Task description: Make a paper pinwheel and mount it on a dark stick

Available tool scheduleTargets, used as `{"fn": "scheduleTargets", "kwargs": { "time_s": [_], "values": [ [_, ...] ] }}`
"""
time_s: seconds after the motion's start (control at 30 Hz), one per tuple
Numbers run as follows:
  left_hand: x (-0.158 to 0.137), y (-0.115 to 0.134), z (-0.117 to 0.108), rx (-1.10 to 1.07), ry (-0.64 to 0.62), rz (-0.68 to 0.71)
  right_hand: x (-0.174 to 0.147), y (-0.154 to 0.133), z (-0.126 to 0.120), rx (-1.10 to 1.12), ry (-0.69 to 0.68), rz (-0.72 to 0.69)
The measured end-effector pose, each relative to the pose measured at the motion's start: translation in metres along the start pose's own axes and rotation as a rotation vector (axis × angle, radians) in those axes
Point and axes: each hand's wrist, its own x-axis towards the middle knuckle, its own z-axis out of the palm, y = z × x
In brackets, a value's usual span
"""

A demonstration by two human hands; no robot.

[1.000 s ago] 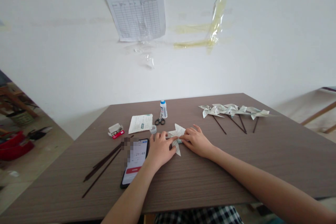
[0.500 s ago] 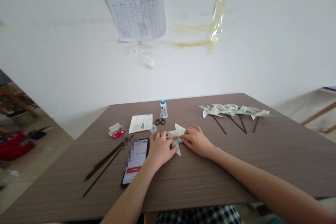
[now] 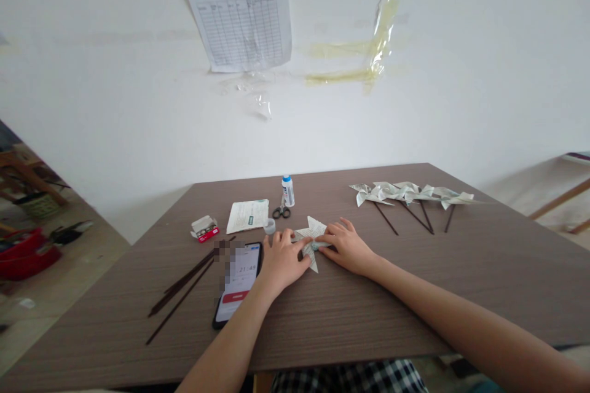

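Note:
A pinwheel folded from printed paper (image 3: 311, 227) lies flat on the table between my hands, its points spread outward. My left hand (image 3: 284, 259) holds its left side, with the index finger at the middle and the thumb lower down. From the right, my right hand (image 3: 346, 247) grips the pinwheel near its centre with the fingertips. The fingers partly cover the paper. A phone (image 3: 239, 285) with a lit timer screen lies just left of my left wrist. Beyond that hand stands a small roll of clear tape (image 3: 270, 226).
Scissors (image 3: 281, 212) and a white glue bottle with a blue cap (image 3: 287, 190) are farther back. Stacked paper (image 3: 247, 216), a small red-and-white box (image 3: 204, 229) and dark sticks (image 3: 184, 285) lie left. Several paper pinwheels on sticks (image 3: 410, 193) lie at the back right.
Both hands stay on the pinwheel in nearly the same place. The fingers at its centre shift only slightly, and the phone's timer digits change.

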Motion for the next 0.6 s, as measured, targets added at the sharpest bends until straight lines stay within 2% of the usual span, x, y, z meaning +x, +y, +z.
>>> {"fn": "scheduleTargets", "kwargs": {
  "time_s": [0.6],
  "values": [
    [0.0006,0.0001,0.0016,-0.019,0.008,-0.017,0.0003,-0.0006,0.0013,-0.002,0.023,0.006]
  ]
}}
